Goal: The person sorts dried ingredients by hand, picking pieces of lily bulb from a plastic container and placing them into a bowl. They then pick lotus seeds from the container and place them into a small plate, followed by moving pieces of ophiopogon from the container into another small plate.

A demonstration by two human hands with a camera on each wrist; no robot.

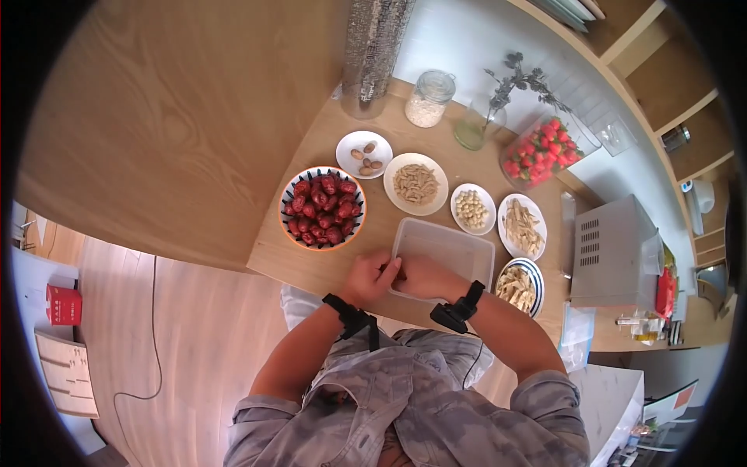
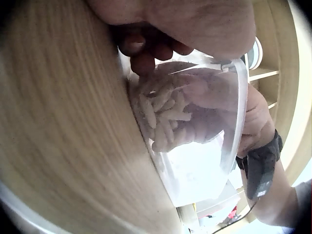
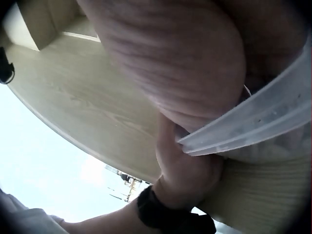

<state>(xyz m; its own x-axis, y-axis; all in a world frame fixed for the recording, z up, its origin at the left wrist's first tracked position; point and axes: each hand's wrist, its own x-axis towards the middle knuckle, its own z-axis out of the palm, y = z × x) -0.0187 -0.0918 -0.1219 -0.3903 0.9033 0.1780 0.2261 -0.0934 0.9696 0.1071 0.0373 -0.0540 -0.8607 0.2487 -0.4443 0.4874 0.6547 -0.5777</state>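
Note:
A translucent plastic box (image 1: 482, 261) stands near the table's front edge, its wall (image 2: 195, 170) filling the middle of the left wrist view. At its near left corner is my left hand (image 1: 369, 279), whose fingers (image 2: 142, 63) curl down beside the wall; whether they grip anything is hidden. My right hand (image 1: 426, 277) reaches over the near rim, close to the left thumb. In the right wrist view the right hand (image 3: 180, 63) covers its own fingers, above the box rim (image 3: 253, 119). Pale strips (image 2: 168, 114) show through the wall; I cannot tell whether they lie inside.
A bowl of red dates (image 1: 323, 210) stands left of the box. Behind it and to its right are plates of nuts (image 1: 366, 159), brown strips (image 1: 416, 184), pale round pieces (image 1: 471, 210) and sliced pieces (image 1: 521, 226). Farther back stand a glass jar (image 1: 428, 101) and a strawberry container (image 1: 541, 152).

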